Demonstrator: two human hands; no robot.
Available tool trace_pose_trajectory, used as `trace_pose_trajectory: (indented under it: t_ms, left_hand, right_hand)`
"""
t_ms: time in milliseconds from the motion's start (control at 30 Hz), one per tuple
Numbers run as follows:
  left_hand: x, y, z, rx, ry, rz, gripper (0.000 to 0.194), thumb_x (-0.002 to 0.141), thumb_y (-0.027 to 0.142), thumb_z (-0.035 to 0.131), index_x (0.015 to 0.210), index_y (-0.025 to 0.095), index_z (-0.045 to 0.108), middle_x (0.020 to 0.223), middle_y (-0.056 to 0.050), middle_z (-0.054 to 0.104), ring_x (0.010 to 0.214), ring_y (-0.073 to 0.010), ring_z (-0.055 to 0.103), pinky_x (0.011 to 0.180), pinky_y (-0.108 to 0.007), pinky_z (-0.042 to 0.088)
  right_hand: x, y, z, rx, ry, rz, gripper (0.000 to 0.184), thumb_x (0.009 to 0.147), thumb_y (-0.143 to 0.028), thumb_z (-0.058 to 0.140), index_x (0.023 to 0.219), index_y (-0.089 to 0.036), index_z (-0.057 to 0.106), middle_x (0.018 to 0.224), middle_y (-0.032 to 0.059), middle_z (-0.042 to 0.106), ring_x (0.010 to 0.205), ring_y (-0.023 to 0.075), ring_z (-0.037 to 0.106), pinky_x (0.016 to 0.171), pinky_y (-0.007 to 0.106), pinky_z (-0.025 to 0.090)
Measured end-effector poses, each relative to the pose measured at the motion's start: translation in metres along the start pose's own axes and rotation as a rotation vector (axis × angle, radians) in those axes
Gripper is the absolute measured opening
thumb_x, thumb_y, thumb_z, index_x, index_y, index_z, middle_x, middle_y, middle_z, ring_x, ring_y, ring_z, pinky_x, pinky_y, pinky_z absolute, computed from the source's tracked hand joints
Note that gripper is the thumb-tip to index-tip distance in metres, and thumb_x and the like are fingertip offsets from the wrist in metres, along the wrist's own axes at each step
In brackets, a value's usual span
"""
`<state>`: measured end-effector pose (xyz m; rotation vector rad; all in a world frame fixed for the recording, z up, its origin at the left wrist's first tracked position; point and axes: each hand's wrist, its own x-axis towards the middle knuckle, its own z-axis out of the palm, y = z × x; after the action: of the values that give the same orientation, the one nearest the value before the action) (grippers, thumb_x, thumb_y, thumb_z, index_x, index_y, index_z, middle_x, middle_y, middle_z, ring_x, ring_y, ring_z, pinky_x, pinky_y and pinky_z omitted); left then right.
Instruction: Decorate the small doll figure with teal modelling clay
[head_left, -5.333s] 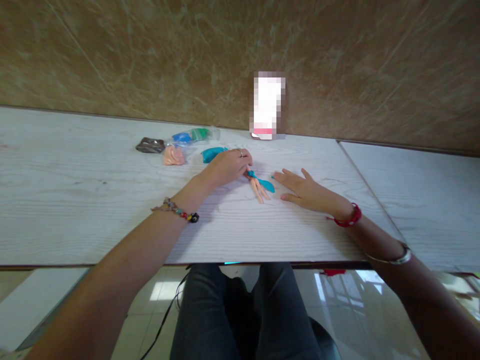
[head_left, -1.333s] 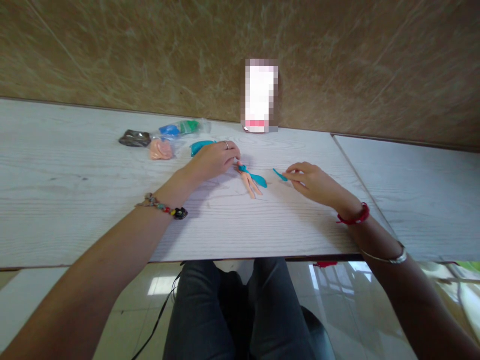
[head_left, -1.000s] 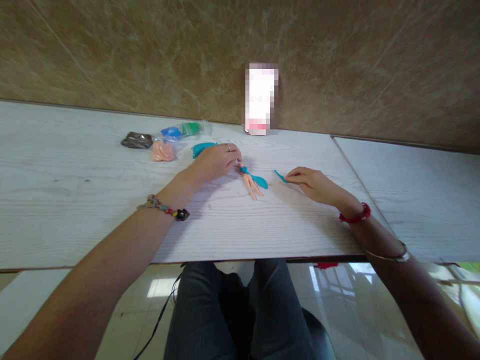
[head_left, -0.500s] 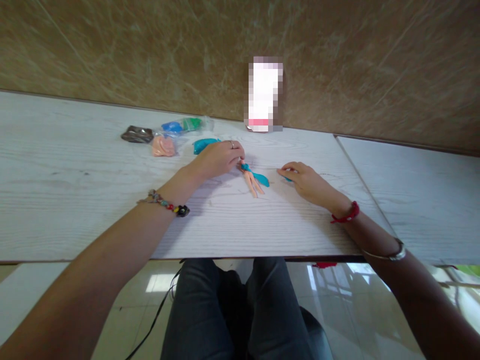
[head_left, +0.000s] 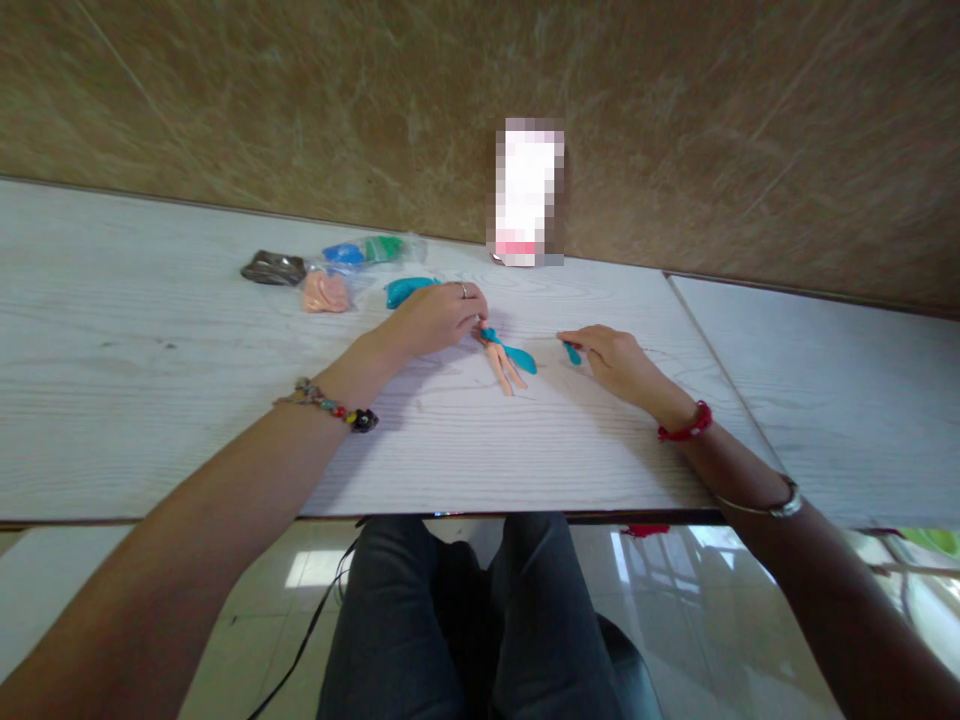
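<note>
A small peach clay figure [head_left: 504, 368] lies on the white wood-grain table, with teal clay round its upper body and a flat teal piece [head_left: 522, 360] spreading out to its right. My left hand [head_left: 442, 315] is closed at the figure's upper end, fingertips pinched there and hiding its top. To the right, my right hand [head_left: 611, 358] pinches a thin teal clay strip [head_left: 572, 352] that hangs below the fingertips, just above or touching the table. A packet of teal clay [head_left: 409, 291] lies behind my left wrist.
At the back left are clear packets of brown clay [head_left: 274, 268], peach clay [head_left: 325, 292], blue clay [head_left: 343, 254] and green clay [head_left: 383, 248]. A phone with a blurred screen [head_left: 529, 190] leans against the brown marbled wall. The table's front edge runs above my knees.
My right hand has turned slightly, so more of the teal clay strip shows beneath its fingers. My left hand and the figure have stayed nearly in place.
</note>
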<state>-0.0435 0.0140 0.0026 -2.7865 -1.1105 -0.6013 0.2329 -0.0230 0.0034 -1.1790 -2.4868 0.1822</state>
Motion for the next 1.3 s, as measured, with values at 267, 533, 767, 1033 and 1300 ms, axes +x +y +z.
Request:
trace_pose_trajectory:
  t_ms: [267,533,767,1033,1300]
  left_hand:
    - [0.0,0.0,0.001,0.0,0.005,0.005,0.031,0.085,0.02,0.035,0.082,0.015,0.065,0.093,-0.007,0.065,0.08,-0.0154,0.059,0.072,-0.027,0.046]
    - [0.0,0.001,-0.001,-0.027,-0.033,-0.028,0.034,0.085,0.022,0.031,0.085,0.015,0.065,0.095,-0.007,0.063,0.085,-0.0178,0.058,0.078,-0.03,0.045]
    - [0.0,0.001,-0.001,-0.001,0.007,0.008,0.033,0.084,0.022,0.033,0.083,0.016,0.065,0.092,-0.006,0.065,0.081,-0.0157,0.059,0.071,-0.025,0.045]
    - [0.001,0.003,-0.003,0.026,-0.044,-0.018,0.026,0.085,0.018,0.038,0.084,0.015,0.065,0.094,-0.006,0.066,0.081,-0.0147,0.06,0.069,-0.025,0.044]
    - [0.002,0.007,-0.003,0.08,0.01,0.036,0.028,0.085,0.018,0.037,0.083,0.014,0.065,0.091,-0.007,0.067,0.08,-0.0153,0.061,0.066,-0.025,0.044]
  right_hand:
    - [0.003,-0.004,0.004,-0.144,-0.062,-0.057,0.044,0.079,-0.001,0.035,0.114,-0.01,0.06,0.106,0.0138,0.064,0.095,0.0219,0.056,0.085,0.034,0.043]
    - [0.007,-0.009,0.006,-0.284,-0.093,-0.083,0.041,0.078,-0.002,0.038,0.107,-0.013,0.065,0.108,0.0144,0.06,0.094,0.0243,0.053,0.078,0.038,0.042]
    - [0.012,0.008,0.008,0.096,0.101,0.063,0.039,0.075,-0.003,0.035,0.093,-0.015,0.068,0.09,0.0082,0.067,0.084,0.0184,0.06,0.077,0.032,0.047]
    - [0.017,0.0,0.009,0.105,0.073,0.007,0.029,0.079,-0.009,0.04,0.088,-0.015,0.067,0.09,0.0086,0.068,0.085,0.0183,0.061,0.079,0.031,0.046]
    - [0.022,-0.006,0.013,0.116,0.062,0.1,0.02,0.081,-0.015,0.048,0.093,-0.015,0.063,0.084,0.0073,0.068,0.077,0.0172,0.062,0.074,0.029,0.047]
